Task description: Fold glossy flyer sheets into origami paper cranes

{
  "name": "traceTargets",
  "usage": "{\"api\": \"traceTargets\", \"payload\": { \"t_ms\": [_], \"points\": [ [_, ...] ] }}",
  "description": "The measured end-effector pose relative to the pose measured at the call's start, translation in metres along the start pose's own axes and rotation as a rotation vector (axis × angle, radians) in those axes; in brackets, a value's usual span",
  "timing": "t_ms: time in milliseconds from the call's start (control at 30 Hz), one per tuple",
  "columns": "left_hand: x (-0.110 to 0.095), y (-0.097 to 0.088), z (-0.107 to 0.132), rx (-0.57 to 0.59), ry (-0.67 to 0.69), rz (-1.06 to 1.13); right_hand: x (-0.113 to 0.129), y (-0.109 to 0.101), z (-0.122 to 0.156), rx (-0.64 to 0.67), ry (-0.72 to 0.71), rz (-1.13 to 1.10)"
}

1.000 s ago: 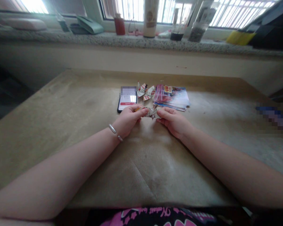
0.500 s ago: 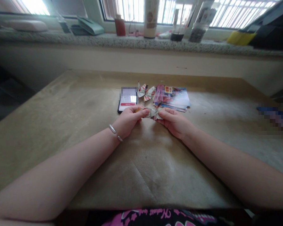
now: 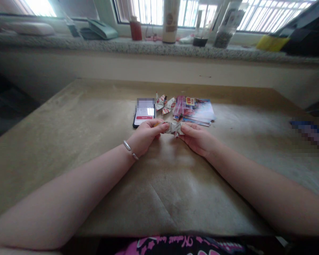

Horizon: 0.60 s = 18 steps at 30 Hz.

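Head view: to the left of the leaflet stack (image 3: 195, 109), a phone (image 3: 145, 114) is lying on the table (image 3: 95, 141). By the left hand (image 3: 147, 134), at the stack's front left, one end of a folded paper (image 3: 174, 128) is being pinched between thumb and fingers. Just left of the stack, a printed paper shape (image 3: 164, 105) is resting. In front of the stack, the folded paper's other end is being gripped by the right hand (image 3: 198, 138).
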<state>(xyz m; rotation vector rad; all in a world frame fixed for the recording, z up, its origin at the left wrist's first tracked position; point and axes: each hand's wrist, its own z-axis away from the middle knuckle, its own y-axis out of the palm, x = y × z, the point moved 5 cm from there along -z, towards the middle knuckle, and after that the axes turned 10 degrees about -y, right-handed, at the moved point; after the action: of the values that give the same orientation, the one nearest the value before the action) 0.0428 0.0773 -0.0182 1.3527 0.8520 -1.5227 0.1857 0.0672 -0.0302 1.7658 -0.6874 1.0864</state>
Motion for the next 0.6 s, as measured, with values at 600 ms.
{"api": "traceTargets", "payload": {
  "t_ms": [600],
  "points": [
    [0.007,-0.005,-0.004,-0.005,-0.046,0.065,-0.005,-0.013,-0.002,-0.169,0.067,-0.031]
  ]
}}
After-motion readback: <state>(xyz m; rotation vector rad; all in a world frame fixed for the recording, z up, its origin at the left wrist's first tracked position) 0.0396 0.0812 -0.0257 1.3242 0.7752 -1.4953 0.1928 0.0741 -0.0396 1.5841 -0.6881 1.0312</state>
